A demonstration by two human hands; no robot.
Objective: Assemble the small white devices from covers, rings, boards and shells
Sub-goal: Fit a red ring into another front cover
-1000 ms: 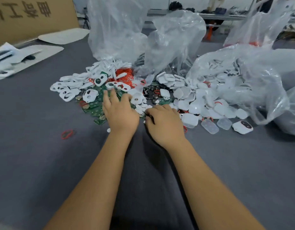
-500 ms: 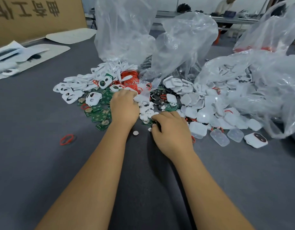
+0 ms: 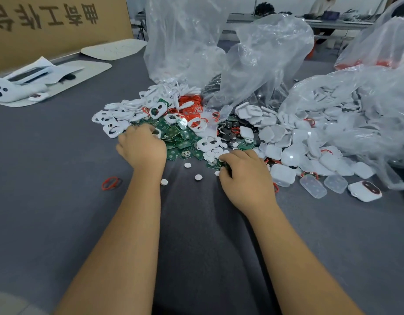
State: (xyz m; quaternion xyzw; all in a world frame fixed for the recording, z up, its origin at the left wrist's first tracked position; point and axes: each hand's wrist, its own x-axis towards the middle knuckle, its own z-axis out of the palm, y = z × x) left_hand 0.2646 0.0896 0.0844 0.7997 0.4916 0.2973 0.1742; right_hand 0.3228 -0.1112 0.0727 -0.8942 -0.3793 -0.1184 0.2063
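A heap of parts lies on the grey cloth: white covers [image 3: 112,127] with holes at the left, green boards [image 3: 173,135] in the middle, red rings [image 3: 189,105] behind them, white shells [image 3: 276,153] at the right. My left hand [image 3: 141,151] is curled at the heap's left edge, and a white cover peeks out at its fingertips. At the heap's near edge, my right hand [image 3: 248,176] pinches a green board between thumb and fingers. One assembled device [image 3: 364,190] lies at the far right.
Big clear plastic bags [image 3: 185,42] stand behind the heap, and another bag [image 3: 367,110] holds more shells at the right. Small white discs [image 3: 198,177] and a loose red ring [image 3: 110,183] lie near my wrists. Cardboard [image 3: 60,26] and white sheets [image 3: 60,76] sit far left.
My left hand has drawn back leftwards from the middle of the heap and curled up. My right hand has stayed at the near edge, closed on its board.
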